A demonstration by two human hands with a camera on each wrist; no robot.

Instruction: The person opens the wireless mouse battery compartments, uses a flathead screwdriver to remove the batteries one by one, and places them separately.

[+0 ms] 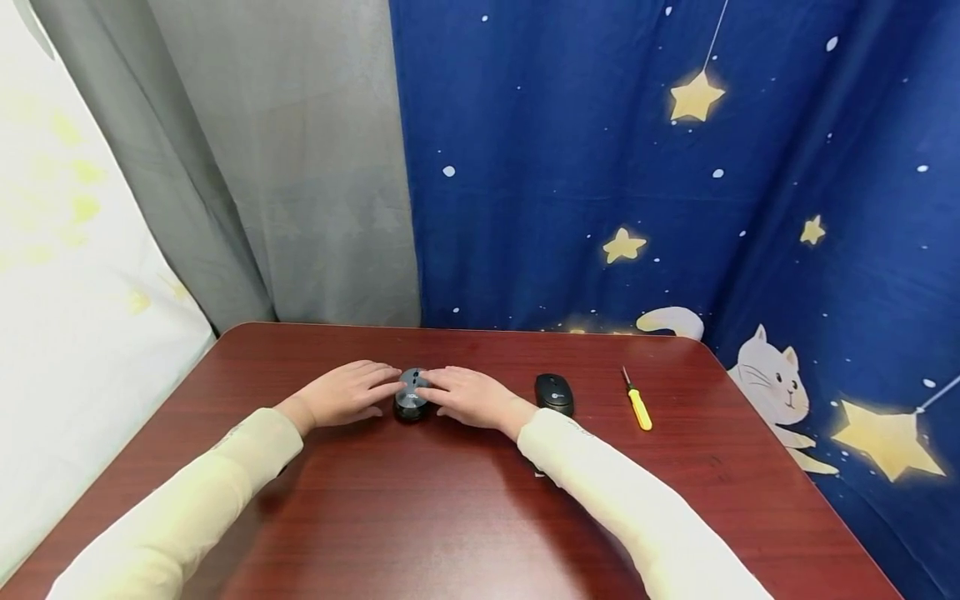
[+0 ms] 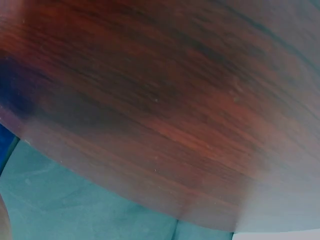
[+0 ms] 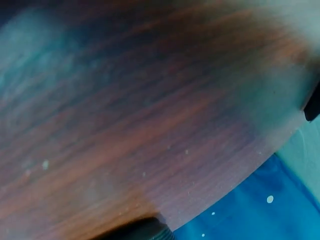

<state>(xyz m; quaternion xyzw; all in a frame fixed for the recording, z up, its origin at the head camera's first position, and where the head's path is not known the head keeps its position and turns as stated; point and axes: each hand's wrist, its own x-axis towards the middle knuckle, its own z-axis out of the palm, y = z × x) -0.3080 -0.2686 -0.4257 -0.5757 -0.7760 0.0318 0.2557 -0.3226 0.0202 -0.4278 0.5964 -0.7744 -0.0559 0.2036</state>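
Note:
A small dark grey mouse-like device (image 1: 411,394) lies bottom-up on the red-brown table (image 1: 450,517). My left hand (image 1: 347,393) lies flat to its left, fingertips touching its edge. My right hand (image 1: 471,397) lies to its right, fingers stretched onto its top. Neither hand curls round it. Both wrist views show only blurred table wood (image 2: 160,100), with a dark object's edge (image 3: 135,231) at the bottom of the right wrist view.
A black computer mouse (image 1: 554,392) sits right of my right hand. A yellow-handled screwdriver (image 1: 637,403) lies further right. Grey and star-patterned blue curtains (image 1: 675,183) hang close behind the table's far edge.

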